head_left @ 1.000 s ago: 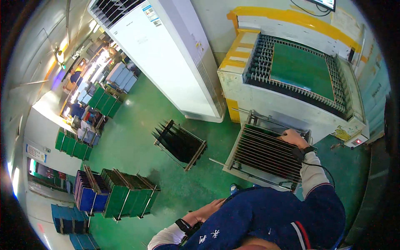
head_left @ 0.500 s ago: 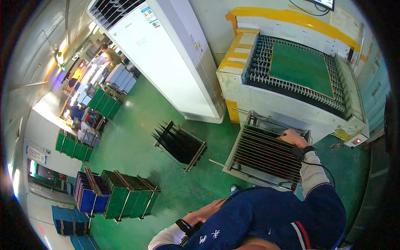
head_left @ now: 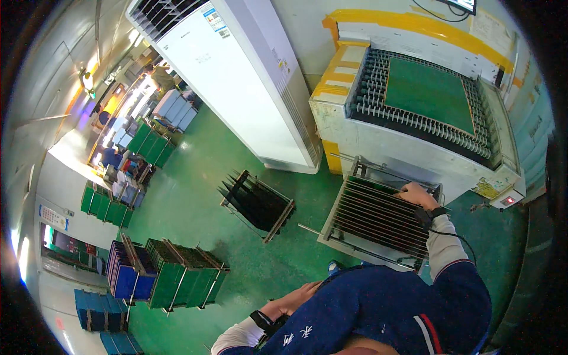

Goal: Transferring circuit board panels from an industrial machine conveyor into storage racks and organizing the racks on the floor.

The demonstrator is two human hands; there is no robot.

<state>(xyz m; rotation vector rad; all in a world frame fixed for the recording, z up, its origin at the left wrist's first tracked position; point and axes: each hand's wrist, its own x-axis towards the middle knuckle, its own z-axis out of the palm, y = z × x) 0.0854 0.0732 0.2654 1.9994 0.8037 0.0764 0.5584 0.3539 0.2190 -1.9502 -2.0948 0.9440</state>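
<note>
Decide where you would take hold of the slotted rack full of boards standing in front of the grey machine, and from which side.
Grip the slotted rack by its metal end frames, probably one of the hands at each end, coming from above. The thin boards stand on edge in close rows, so the middle offers no firm hold. The right hand already rests at its far top edge.

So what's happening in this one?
A person stands on a green floor beside a white machine with a green board lying on its rollers. Their right hand rests on the far edge of a slotted rack full of boards below it. The left hand hangs free near the body, holding nothing.
</note>
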